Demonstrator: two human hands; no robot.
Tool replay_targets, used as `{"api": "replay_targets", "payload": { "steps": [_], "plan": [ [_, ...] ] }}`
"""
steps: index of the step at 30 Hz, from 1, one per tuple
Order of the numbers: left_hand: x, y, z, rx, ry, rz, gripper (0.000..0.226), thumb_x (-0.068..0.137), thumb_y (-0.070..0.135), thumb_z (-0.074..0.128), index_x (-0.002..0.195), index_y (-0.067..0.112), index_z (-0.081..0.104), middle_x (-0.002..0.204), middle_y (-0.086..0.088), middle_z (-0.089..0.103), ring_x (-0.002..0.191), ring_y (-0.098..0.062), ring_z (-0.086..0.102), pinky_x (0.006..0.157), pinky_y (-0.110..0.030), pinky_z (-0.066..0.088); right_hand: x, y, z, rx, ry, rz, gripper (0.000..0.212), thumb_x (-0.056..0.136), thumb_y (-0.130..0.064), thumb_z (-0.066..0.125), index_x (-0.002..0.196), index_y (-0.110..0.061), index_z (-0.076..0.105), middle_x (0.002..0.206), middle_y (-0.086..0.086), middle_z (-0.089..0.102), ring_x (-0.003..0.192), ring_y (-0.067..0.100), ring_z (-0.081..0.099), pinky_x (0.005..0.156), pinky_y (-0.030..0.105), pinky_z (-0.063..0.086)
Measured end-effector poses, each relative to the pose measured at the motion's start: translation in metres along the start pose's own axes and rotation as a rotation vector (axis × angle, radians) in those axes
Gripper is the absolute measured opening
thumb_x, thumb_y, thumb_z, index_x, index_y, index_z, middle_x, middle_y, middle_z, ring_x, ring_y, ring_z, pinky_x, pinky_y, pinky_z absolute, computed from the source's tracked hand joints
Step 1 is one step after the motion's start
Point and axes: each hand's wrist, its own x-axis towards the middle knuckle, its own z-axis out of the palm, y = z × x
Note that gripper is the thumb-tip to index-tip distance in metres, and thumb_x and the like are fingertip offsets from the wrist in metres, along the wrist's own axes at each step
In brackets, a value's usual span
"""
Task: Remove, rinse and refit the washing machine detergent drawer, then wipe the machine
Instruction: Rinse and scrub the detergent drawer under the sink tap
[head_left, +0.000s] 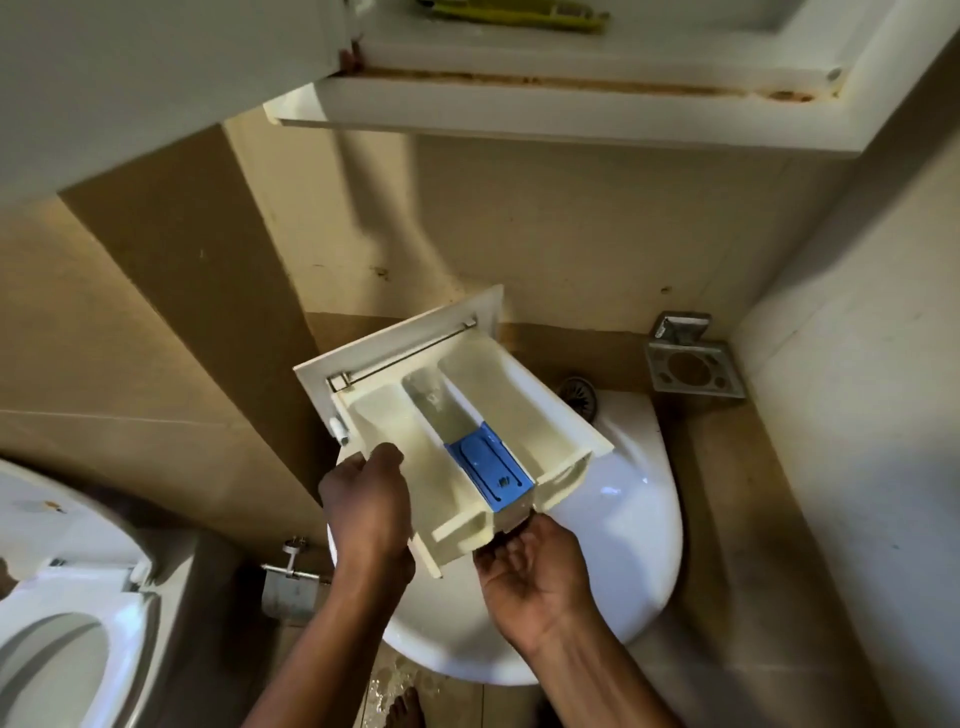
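The left hand (363, 499) grips the detergent drawer (379, 410), the right hand (535, 566) pinches its rear (above the sink (639, 493)), so once wet it may slip out.

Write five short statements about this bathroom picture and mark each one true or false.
1. The detergent drawer is held above the sink. True.
2. The left hand grips the drawer's side. True.
3. The insert in the middle compartment is red. False: it is blue.
4. The right hand hangs free and touches nothing. False: it holds the drawer's near end from below.
5. Water is pouring into the drawer. False: no running water shows.
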Motion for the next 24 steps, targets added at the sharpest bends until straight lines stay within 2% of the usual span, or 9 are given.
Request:
{"api": "replay_targets", "payload": {
  "steps": [2, 6, 8, 10, 13, 15, 18, 21, 24],
  "plan": [
    [0.001, -0.009, 0.003, -0.008, 0.075, 0.048, 0.017, 0.09, 0.014, 0.05, 0.074, 0.008, 0.046, 0.061, -0.007, 0.041, 0.056, -0.024, 0.04, 0.054, -0.031, 0.033, 0.011, -0.002, 0.001, -0.009, 0.023, 0.015, 0.02, 0.098, -0.01, 0.051, 0.096, -0.001, 0.069, 0.076, 0.013, 0.069, 0.076, 0.023, 0.065, 0.067, 0.03, 0.058],
    [-0.004, -0.029, 0.013, 0.005, 0.175, 0.165, 0.007, 0.092, 0.012, 0.044, 0.094, 0.014, 0.051, 0.077, -0.007, 0.056, 0.061, -0.023, 0.05, 0.055, -0.031, 0.041, 0.048, 0.002, 0.002, -0.011, 0.027, 0.01, 0.023, 0.096, -0.004, 0.043, 0.102, -0.001, 0.065, 0.094, 0.019, 0.062, 0.088, 0.031, 0.061, 0.103, 0.041, 0.046],
    [-0.006, -0.043, 0.017, 0.042, 0.214, 0.233, 0.014, 0.093, 0.007, 0.042, 0.105, 0.014, 0.046, 0.08, -0.006, 0.056, 0.062, -0.023, 0.052, 0.054, -0.031, 0.041, 0.067, 0.006, 0.002, -0.017, 0.035, 0.001, 0.029, 0.095, -0.005, 0.041, 0.112, 0.001, 0.065, 0.103, 0.023, 0.062, 0.098, 0.035, 0.059, 0.112, 0.046, 0.038],
    [-0.005, -0.056, 0.023, 0.09, 0.237, 0.295, 0.024, 0.093, 0.002, 0.04, 0.112, 0.016, 0.042, 0.084, -0.011, 0.057, 0.068, -0.029, 0.056, 0.055, -0.034, 0.042, 0.082, 0.011, 0.0, -0.032, 0.027, 0.013, 0.037, 0.096, -0.011, 0.041, 0.123, 0.001, 0.062, 0.113, 0.024, 0.063, 0.106, 0.037, 0.059, 0.113, 0.048, 0.038],
    [-0.003, -0.073, 0.029, 0.153, 0.258, 0.37, 0.037, 0.092, -0.002, 0.04, 0.124, 0.017, 0.038, 0.095, -0.022, 0.061, 0.079, -0.034, 0.065, 0.057, -0.036, 0.048, 0.091, 0.012, -0.003, -0.055, 0.034, 0.022, 0.039, 0.099, -0.014, 0.033, 0.114, 0.0, 0.066, 0.105, 0.023, 0.067, 0.098, 0.038, 0.064, 0.092, 0.047, 0.052],
    [-0.007, -0.077, 0.033, 0.167, 0.232, 0.451, 0.045, 0.093, -0.004, 0.042, 0.136, 0.011, 0.038, 0.112, -0.014, 0.063, 0.09, -0.014, 0.065, 0.073, -0.031, 0.055, 0.096, 0.01, -0.005, -0.079, 0.064, 0.027, 0.04, 0.1, -0.017, 0.031, 0.114, 0.0, 0.065, 0.106, 0.024, 0.066, 0.1, 0.038, 0.063, 0.093, 0.048, 0.051],
    [-0.011, -0.082, 0.038, 0.185, 0.172, 0.55, 0.049, 0.095, -0.005, 0.043, 0.142, 0.005, 0.036, 0.129, -0.013, 0.059, 0.11, -0.022, 0.061, 0.089, -0.038, 0.054, 0.103, 0.007, -0.01, -0.058, 0.069, 0.052, 0.038, 0.101, -0.019, 0.034, 0.117, 0.001, 0.062, 0.107, 0.024, 0.065, 0.1, 0.038, 0.062, 0.099, 0.05, 0.048],
    [-0.008, -0.088, 0.042, 0.189, 0.136, 0.597, 0.046, 0.095, -0.001, 0.042, 0.138, 0.011, 0.036, 0.116, -0.016, 0.063, 0.084, -0.02, 0.066, 0.072, -0.026, 0.057, 0.106, 0.001, -0.021, -0.005, -0.028, 0.058, 0.033, 0.1, -0.01, 0.034, 0.105, 0.0, 0.065, 0.099, 0.023, 0.067, 0.095, 0.039, 0.061, 0.093, 0.049, 0.051],
    [-0.006, -0.09, 0.043, 0.165, 0.093, 0.641, 0.052, 0.093, 0.011, 0.04, 0.133, 0.043, 0.03, 0.088, -0.017, 0.063, 0.054, -0.012, 0.057, 0.048, -0.008, 0.041, 0.111, -0.006, -0.033, 0.004, -0.109, 0.073, 0.034, 0.098, -0.006, 0.036, 0.102, 0.001, 0.069, 0.095, 0.024, 0.072, 0.091, 0.038, 0.067, 0.072, 0.043, 0.062]
  ]
}}
